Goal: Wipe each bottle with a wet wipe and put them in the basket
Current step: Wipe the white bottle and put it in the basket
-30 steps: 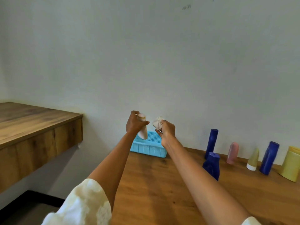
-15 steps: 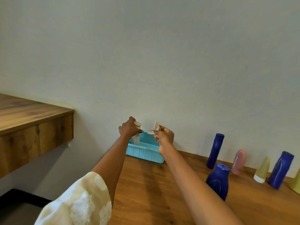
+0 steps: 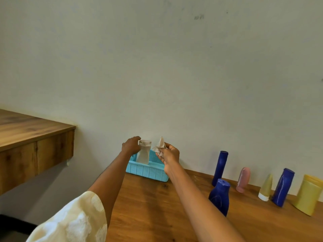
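Currently the left hand (image 3: 131,145) grips the white bottle (image 3: 143,152) near its top, long axis upright, base inside the blue basket (image 3: 146,172) directly below. Right hand (image 3: 170,154) pinches the wet wipe (image 3: 160,145) just beside.

The person wears a loose, pale cream sleeve (image 3: 75,222) with soft white blotchy patches on the left arm, ending above the elbow; both forearms are bare, with no rings or watch visible

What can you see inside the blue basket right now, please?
A white bottle, gripped by the left hand, stands in the blue basket. Its front wall hides the floor.
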Motion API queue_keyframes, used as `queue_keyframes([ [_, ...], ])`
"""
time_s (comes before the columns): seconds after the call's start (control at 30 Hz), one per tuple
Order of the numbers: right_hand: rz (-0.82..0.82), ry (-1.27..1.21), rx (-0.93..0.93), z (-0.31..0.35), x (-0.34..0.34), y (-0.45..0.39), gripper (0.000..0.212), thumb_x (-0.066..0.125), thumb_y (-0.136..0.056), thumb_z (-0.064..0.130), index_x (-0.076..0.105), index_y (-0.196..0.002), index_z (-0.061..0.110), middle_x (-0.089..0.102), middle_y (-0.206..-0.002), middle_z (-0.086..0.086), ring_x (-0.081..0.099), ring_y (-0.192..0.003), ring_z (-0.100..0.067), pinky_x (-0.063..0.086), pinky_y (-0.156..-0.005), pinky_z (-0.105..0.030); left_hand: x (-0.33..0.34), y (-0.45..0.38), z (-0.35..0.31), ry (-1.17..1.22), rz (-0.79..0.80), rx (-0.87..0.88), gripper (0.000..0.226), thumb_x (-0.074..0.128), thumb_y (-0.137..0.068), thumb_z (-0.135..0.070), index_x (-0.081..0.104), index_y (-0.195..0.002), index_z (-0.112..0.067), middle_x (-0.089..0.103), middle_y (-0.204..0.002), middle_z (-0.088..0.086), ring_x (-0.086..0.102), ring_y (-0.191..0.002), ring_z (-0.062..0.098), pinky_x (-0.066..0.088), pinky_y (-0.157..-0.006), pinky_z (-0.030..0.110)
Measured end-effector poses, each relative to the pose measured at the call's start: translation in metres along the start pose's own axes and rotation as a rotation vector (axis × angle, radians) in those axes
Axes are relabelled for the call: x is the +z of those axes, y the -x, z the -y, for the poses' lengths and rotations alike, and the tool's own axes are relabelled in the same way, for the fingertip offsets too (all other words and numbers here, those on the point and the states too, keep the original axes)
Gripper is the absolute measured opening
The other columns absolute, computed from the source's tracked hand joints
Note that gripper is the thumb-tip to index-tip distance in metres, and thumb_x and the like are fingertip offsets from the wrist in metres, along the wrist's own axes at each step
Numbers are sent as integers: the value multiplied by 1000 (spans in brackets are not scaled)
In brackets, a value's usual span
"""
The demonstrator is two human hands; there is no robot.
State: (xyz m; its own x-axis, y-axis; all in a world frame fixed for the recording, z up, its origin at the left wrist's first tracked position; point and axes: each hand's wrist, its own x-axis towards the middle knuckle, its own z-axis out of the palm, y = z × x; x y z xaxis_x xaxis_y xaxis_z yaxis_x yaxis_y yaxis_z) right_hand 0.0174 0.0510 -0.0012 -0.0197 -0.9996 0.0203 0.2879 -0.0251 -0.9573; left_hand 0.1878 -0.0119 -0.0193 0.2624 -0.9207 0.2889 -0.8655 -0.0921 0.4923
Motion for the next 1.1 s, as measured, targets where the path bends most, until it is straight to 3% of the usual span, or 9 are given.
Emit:
queue_keyframes([
  [0.13, -2, 45, 13, -6, 0, -1, 22, 67, -84, 5, 65, -106, 8, 68, -101, -10, 64, -87, -20, 54, -62, -21, 4, 3, -3, -167, -15, 117, 60, 57, -90, -27, 31, -144, -32, 49, -137, 5, 50, -122, 25, 37, -100, 41],
  [0.27, 2, 40, 40, -11, -3, -6, 26, 64, -85, 1, 64, -110, 8, 66, -104, -9, 66, -96, -23, 57, -64, -20, 3, 0, -2, -199, -65, 189, 45, 54, -92, -38, 46, -135, -27, 52, -132, 3, 53, -118, 24, 40, -96, 39],
  [0.47, 0, 55, 41, -13, 1, -14, 25, 62, -86, 0, 63, -110, 8, 65, -104, -9, 65, -97, -23, 57, -65, -21, 9, -7, -13, 57, -143, 204, 22, 64, -84, -12, 58, -105, -13, 66, -109, 11, 59, -97, 26, 47, -76, 36],
  [0.57, 3, 47, 42, -11, 5, -21, 27, 63, -85, 0, 63, -112, 7, 65, -107, -10, 65, -99, -24, 57, -66, -22, 8, -14, -15, 121, -149, 242, 22, 63, -83, -7, 62, -104, -12, 67, -108, 9, 59, -97, 25, 42, -74, 30],
  [0.77, 9, -40, 70, -11, 2, -39, 27, 62, -86, -2, 62, -112, 5, 63, -104, -11, 63, -86, -19, 56, -76, -27, 0, -34, -1, 39, -58, 246, 27, 59, -85, -3, 66, -110, -14, 64, -117, 9, 56, -108, 25, 42, -81, 29],
  [0.9, -11, -54, 76, -14, -2, -44, 26, 59, -86, -5, 63, -110, 4, 64, -104, -14, 66, -90, -24, 55, -79, -29, 0, -39, 5, 11, -52, 263, 30, 60, -84, -3, 66, -112, -14, 63, -118, 9, 55, -109, 26, 42, -86, 31],
  [1.0, -31, -49, 86, -12, -4, -39, 25, 59, -86, -5, 63, -109, 3, 65, -98, -14, 64, -102, -30, 55, -87, -35, -2, -37, 7, -8, -17, 273, 38, 70, -81, -15, 63, -119, -16, 61, -121, 9, 55, -112, 26, 42, -90, 33],
  [1.1, -25, -44, 87, -4, -3, -29, 27, 60, -86, -4, 63, -112, 3, 63, -90, -9, 65, -101, -28, 55, -86, -33, -3, -26, 3, 41, -47, 250, 54, 71, -82, -27, 52, -132, -15, 50, -134, 9, 47, -123, 27, 40, -98, 37],
])
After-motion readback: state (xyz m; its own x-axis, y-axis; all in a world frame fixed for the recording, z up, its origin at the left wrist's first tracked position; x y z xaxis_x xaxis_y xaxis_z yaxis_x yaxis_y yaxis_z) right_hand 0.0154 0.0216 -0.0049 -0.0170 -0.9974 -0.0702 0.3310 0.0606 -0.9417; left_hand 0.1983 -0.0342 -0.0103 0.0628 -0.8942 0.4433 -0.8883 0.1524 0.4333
